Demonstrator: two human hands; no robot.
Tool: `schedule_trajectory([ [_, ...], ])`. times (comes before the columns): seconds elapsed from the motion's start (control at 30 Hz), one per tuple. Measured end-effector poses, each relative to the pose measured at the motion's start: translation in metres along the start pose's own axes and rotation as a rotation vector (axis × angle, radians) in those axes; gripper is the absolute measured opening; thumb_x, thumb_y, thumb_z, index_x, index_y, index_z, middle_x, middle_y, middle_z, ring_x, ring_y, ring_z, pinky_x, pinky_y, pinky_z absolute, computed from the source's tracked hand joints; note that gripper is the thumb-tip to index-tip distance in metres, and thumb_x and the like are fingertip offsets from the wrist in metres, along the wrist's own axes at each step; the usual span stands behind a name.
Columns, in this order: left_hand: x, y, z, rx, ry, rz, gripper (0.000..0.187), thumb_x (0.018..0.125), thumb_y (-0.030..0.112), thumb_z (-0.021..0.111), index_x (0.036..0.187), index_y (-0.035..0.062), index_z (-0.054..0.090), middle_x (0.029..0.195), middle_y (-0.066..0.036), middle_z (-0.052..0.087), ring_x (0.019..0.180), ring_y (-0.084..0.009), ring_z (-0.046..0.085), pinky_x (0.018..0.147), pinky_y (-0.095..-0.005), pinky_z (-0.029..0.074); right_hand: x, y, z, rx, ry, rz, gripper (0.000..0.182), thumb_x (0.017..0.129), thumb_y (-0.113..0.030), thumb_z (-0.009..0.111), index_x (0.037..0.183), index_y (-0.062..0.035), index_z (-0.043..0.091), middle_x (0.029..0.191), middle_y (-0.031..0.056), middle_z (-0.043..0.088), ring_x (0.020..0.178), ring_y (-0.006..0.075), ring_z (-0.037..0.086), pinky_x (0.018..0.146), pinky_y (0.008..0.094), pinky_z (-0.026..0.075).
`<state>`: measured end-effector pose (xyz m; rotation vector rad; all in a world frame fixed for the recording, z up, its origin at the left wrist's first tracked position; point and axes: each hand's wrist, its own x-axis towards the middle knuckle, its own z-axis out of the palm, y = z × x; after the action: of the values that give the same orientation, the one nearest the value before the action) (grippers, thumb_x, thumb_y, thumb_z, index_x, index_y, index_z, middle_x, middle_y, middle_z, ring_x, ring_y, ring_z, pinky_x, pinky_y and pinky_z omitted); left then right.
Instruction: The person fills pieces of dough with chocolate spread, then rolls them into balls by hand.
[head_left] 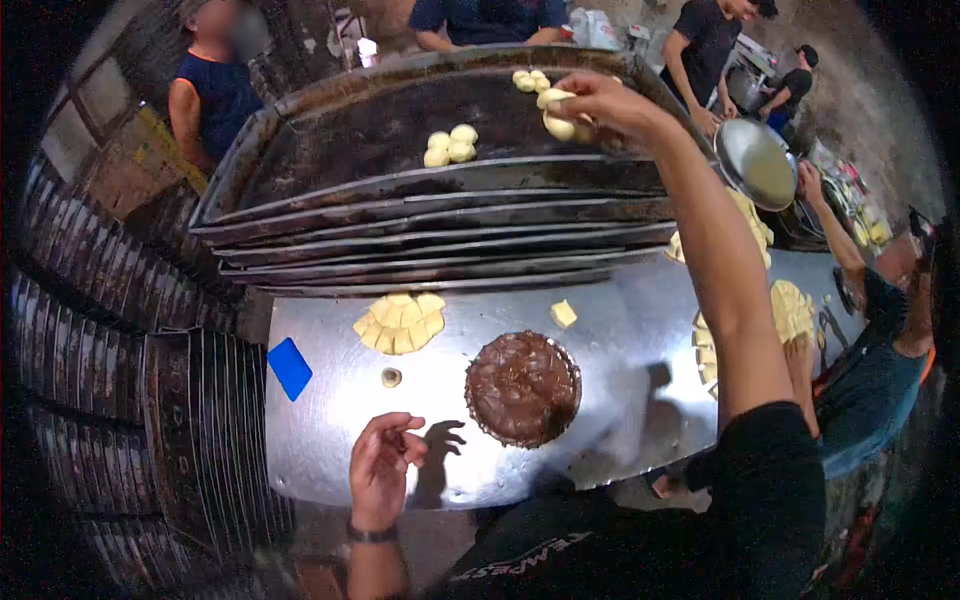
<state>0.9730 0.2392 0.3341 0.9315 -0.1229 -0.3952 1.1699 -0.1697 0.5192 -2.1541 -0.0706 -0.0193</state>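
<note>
My right hand (600, 103) reaches over the top baking tray (340, 130), its fingers closed round pale dough balls (558, 128). Beside it on that tray sits a small group of dough balls (525, 80), and another cluster (450, 146) lies nearer the middle. Low over the metal table's front edge, my left hand (383, 460) is empty, fingers apart and slightly bent. A round container of brown chocolate-like filling (523, 388) stands to its right. Just beyond the left hand is a dough piece with a dark centre (391, 377). Cut dough pieces (402, 322) lie fanned out further back.
A blue scraper (289, 369) and a single dough square (563, 314) lie on the metal table (620, 400). Stacked trays (450, 250) form a wall behind it. More trays (225, 430) stand at left. Several people work around, one on the right (870, 370) near a metal pan (757, 163).
</note>
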Motion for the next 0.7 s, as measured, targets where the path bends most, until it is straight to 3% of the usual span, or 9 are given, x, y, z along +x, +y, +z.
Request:
schedule_trajectory([
  [0.03, -0.007, -0.002, -0.009, -0.038, 0.039, 0.015, 0.042, 0.094, 0.032, 0.041, 0.113, -0.0043, 0.051, 0.107, -0.019, 0.059, 0.083, -0.0202, 0.061, 0.067, -0.0301, 0.049, 0.033, 0.033, -0.004, -0.205, 0.027, 0.015, 0.031, 0.082, -0.032, 0.066, 0.100, -0.0068, 0.063, 0.087, 0.0038, 0.065, 0.072, 0.0120, 0.059, 0.065, 0.0287, 0.047],
  [0.1, -0.015, -0.008, -0.018, -0.079, 0.098, 0.058, 0.044, 0.094, 0.034, 0.041, 0.111, -0.0060, 0.050, 0.103, -0.020, 0.059, 0.078, -0.0206, 0.059, 0.062, -0.0300, 0.048, 0.065, 0.079, -0.001, 0.124, -0.229, 0.171, 0.038, 0.086, -0.043, 0.059, 0.102, -0.0084, 0.064, 0.086, 0.0064, 0.065, 0.072, 0.0122, 0.060, 0.065, 0.0315, 0.048],
  [0.17, -0.022, -0.010, -0.016, -0.055, 0.132, 0.022, 0.043, 0.094, 0.032, 0.039, 0.114, -0.0045, 0.050, 0.105, -0.019, 0.059, 0.081, -0.0206, 0.057, 0.070, -0.0316, 0.046, -0.001, 0.039, 0.018, -0.257, -0.051, 0.203, 0.037, 0.086, -0.043, 0.057, 0.100, -0.0091, 0.063, 0.088, 0.0065, 0.064, 0.072, 0.0152, 0.060, 0.067, 0.0307, 0.049],
  [0.3, -0.031, -0.018, 0.008, -0.137, 0.127, -0.031, 0.041, 0.095, 0.032, 0.040, 0.116, -0.0012, 0.051, 0.111, -0.017, 0.056, 0.085, -0.0213, 0.057, 0.071, -0.0322, 0.046, -0.066, 0.041, 0.016, -0.216, 0.179, -0.054, 0.038, 0.081, -0.040, 0.065, 0.100, -0.0073, 0.059, 0.084, 0.0095, 0.061, 0.069, 0.0166, 0.059, 0.064, 0.0321, 0.049],
  [0.4, -0.027, -0.036, 0.038, -0.127, 0.033, -0.051, 0.040, 0.095, 0.032, 0.040, 0.115, -0.0011, 0.051, 0.110, -0.017, 0.057, 0.086, -0.0212, 0.057, 0.072, -0.0326, 0.047, -0.120, 0.099, 0.047, 0.243, -0.014, -0.216, 0.034, 0.087, -0.039, 0.057, 0.096, -0.0075, 0.066, 0.077, 0.0028, 0.064, 0.067, 0.0063, 0.058, 0.062, 0.0211, 0.046],
  [0.47, -0.030, -0.054, 0.070, -0.125, 0.053, -0.064, 0.041, 0.095, 0.033, 0.040, 0.115, -0.0011, 0.051, 0.107, -0.016, 0.057, 0.083, -0.0214, 0.057, 0.070, -0.0322, 0.047, -0.120, 0.212, 0.099, 0.013, 0.033, 0.268, 0.035, 0.086, -0.039, 0.059, 0.095, -0.0072, 0.069, 0.082, 0.0062, 0.066, 0.073, 0.0134, 0.060, 0.067, 0.0292, 0.049],
  [0.5, -0.033, -0.062, 0.087, -0.120, 0.040, -0.055, 0.041, 0.095, 0.033, 0.040, 0.116, -0.0011, 0.050, 0.107, -0.016, 0.057, 0.083, -0.0216, 0.057, 0.070, -0.0324, 0.047, -0.127, 0.257, 0.130, -0.198, 0.191, 0.184, 0.029, 0.081, -0.037, 0.064, 0.086, -0.0085, 0.069, 0.082, 0.0149, 0.066, 0.077, 0.0280, 0.063, 0.073, 0.0401, 0.049],
  [0.57, -0.043, -0.084, 0.119, -0.110, 0.045, -0.013, 0.042, 0.095, 0.033, 0.040, 0.116, -0.0011, 0.050, 0.107, -0.016, 0.057, 0.084, -0.0221, 0.057, 0.070, -0.0327, 0.047, -0.132, 0.329, 0.173, -0.445, 0.242, -0.024, 0.028, 0.077, -0.033, 0.068, 0.088, -0.0082, 0.069, 0.085, 0.0191, 0.064, 0.081, 0.0338, 0.061, 0.076, 0.0432, 0.048],
  [0.7, -0.063, -0.147, 0.166, -0.220, 0.217, 0.020, 0.038, 0.095, 0.030, 0.040, 0.115, 0.0007, 0.052, 0.109, -0.015, 0.057, 0.088, -0.0224, 0.057, 0.073, -0.0333, 0.048, -0.140, 0.331, 0.184, -0.029, 0.114, -0.097, 0.023, 0.069, -0.021, 0.074, 0.075, -0.0045, 0.059, 0.078, 0.0121, 0.063, 0.071, 0.0284, 0.061, 0.066, 0.0393, 0.049],
])
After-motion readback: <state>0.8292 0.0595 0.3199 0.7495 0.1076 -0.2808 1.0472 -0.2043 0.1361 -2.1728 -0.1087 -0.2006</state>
